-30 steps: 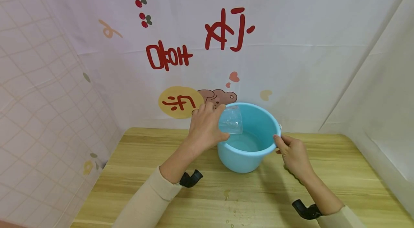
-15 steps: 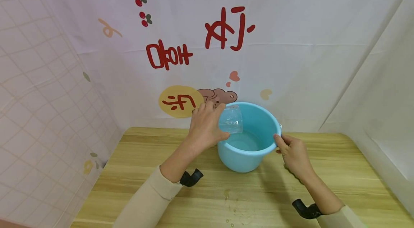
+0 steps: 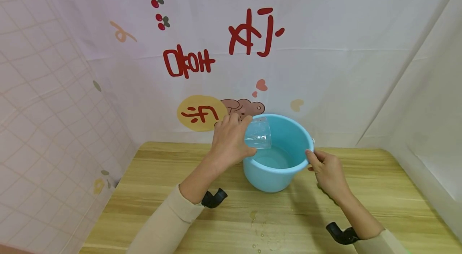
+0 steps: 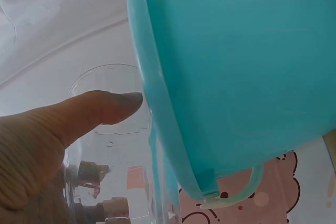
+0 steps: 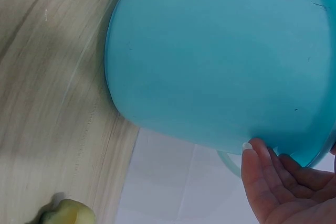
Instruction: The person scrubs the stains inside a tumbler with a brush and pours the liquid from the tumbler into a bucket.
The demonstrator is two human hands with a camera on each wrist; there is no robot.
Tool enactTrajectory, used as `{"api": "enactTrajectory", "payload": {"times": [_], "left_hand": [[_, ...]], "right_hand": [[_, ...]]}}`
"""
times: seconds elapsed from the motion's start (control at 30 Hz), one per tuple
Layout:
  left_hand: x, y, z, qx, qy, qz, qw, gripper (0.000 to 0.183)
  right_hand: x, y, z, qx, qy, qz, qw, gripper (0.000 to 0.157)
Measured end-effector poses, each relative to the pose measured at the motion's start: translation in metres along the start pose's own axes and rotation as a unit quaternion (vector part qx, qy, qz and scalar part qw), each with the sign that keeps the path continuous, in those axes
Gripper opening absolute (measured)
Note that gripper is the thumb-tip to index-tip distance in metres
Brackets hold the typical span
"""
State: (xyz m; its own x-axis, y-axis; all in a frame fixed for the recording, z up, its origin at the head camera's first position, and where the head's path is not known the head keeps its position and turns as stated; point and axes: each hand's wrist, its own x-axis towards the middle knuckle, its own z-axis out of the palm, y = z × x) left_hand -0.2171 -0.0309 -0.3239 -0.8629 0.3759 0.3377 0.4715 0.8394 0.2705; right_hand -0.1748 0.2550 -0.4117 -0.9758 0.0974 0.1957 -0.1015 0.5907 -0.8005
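Note:
My left hand (image 3: pixel 231 138) grips a clear cup (image 3: pixel 259 133) tipped on its side, with its end reaching over the left rim of a light blue bucket (image 3: pixel 270 180). In the left wrist view, the thumb (image 4: pixel 100 109) lies across the see-through wall of the cup (image 4: pixel 115 145), close beside the bucket's rim (image 4: pixel 157 93). The bucket stands on the wooden table. On its right side, my right hand (image 3: pixel 329 174) pinches the rim, thumb on top and fingers beneath. From the right wrist view, those fingers (image 5: pixel 257 177) curl under the rim against the outer wall.
Wet spots (image 3: pixel 253 216) dot the wooden tabletop (image 3: pixel 173 206) in front of the bucket. A yellow-green object (image 5: pixel 73 213) lies on the table, cut off by the right wrist view's edge. A printed white cloth (image 3: pixel 325 85) hangs right behind the bucket.

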Motion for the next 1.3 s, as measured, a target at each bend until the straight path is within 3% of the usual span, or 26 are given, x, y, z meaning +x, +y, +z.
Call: {"api": "enactTrajectory", "payload": {"times": [1.3], "left_hand": [[-0.0027, 0.0021, 0.0008, 0.007, 0.014, 0.013, 0.9998, 0.084]], "right_hand": [[-0.0025, -0.0028, 0.0004, 0.003, 0.004, 0.005, 1.000, 0.052]]}}
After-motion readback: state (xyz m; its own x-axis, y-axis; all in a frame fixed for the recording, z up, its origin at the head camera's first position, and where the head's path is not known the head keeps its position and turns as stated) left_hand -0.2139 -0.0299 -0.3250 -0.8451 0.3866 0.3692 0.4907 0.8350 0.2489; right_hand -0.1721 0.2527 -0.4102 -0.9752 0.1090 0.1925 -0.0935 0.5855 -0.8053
